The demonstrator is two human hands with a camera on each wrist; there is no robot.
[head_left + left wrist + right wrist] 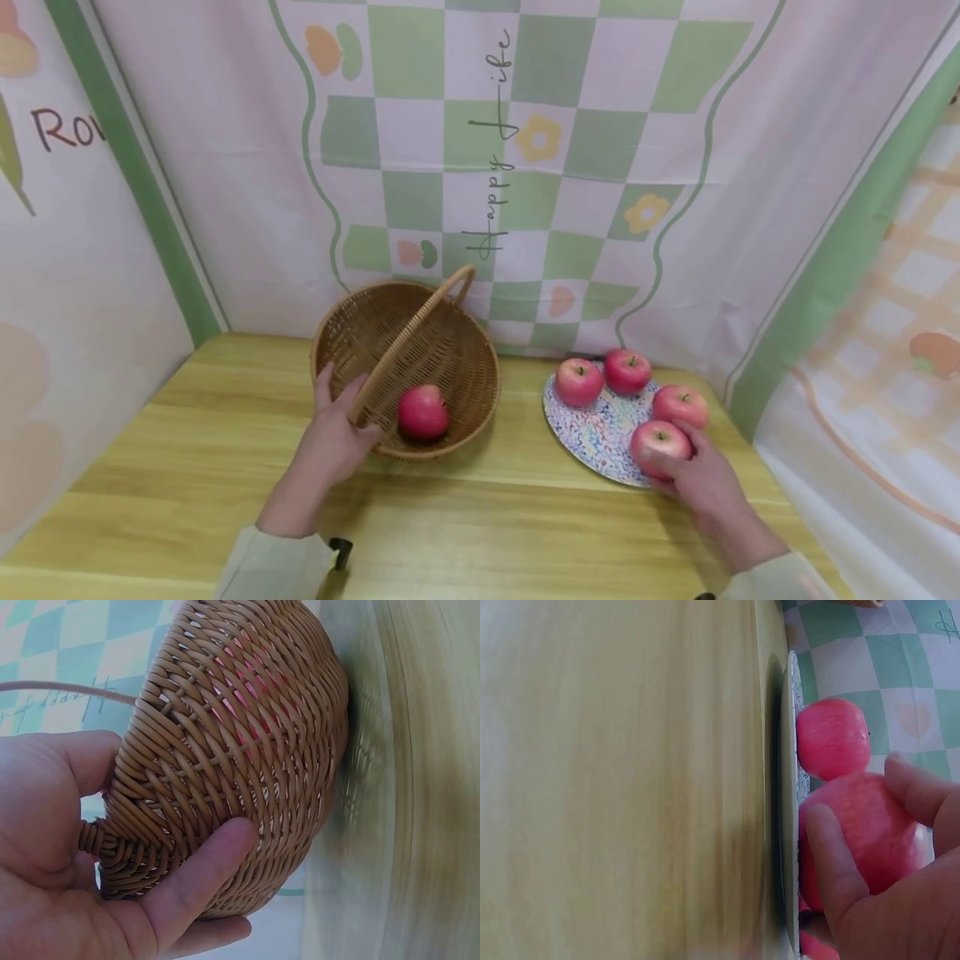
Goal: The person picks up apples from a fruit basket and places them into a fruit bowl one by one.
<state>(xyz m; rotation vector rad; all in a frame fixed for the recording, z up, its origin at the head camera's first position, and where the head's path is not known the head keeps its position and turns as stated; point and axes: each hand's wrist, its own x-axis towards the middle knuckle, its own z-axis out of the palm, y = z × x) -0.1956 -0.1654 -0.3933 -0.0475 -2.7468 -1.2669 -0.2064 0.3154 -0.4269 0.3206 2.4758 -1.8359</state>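
Note:
A brown wicker basket with an arched handle stands on the table, one red apple lying inside it. My left hand grips the basket's rim at the foot of the handle; in the left wrist view its thumb and fingers lie around the woven edge. On the right, my right hand holds the nearest apple of a speckled plate. The right wrist view shows fingers and thumb around that apple, low over the plate's rim.
Three other apples sit on the plate: one at its left, one at the back and one at the right. The wooden table ends at a checkered cloth backdrop, with cloth walls on both sides.

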